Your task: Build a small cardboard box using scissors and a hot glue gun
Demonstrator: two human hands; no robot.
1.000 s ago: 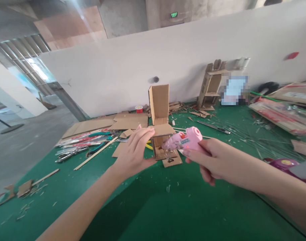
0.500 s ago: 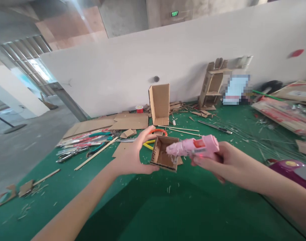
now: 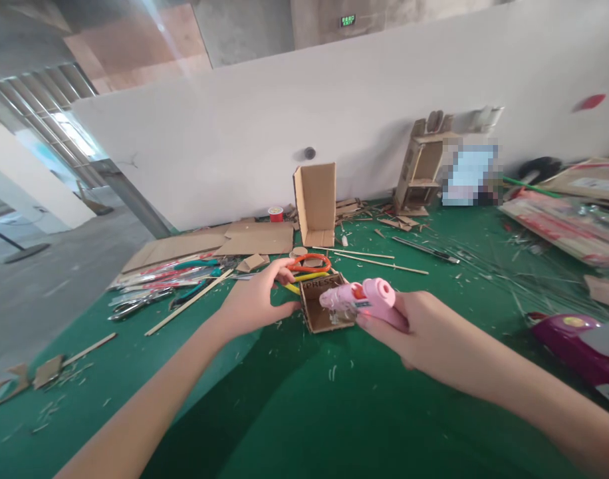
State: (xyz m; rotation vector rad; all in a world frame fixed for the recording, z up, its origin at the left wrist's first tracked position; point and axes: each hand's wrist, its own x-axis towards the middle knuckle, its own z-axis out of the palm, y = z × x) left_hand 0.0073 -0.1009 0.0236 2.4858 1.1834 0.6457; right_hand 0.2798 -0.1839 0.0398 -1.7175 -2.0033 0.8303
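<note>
On the green surface (image 3: 384, 426), we record the right grip (image 3: 417, 332) closed around a pink glue gun (image 3: 377, 298), its nozzle at the small open cardboard box (image 3: 315, 311), the left grip (image 3: 254, 296) spread just beside it, contact indeterminable, and an upright cardboard piece (image 3: 318, 203) behind.

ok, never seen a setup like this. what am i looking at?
No machine here: a person works bare-handed, and the one camera, worn on the head, looks forward and down. The right hand grips a pink glue gun, its nozzle pointing toward a small open cardboard box. The left hand is open, thumb by the box's left edge; contact is hard to tell. On the green table lie flat cardboard pieces, a wooden stick and a craft knife; a folded cardboard piece stands behind.
</note>
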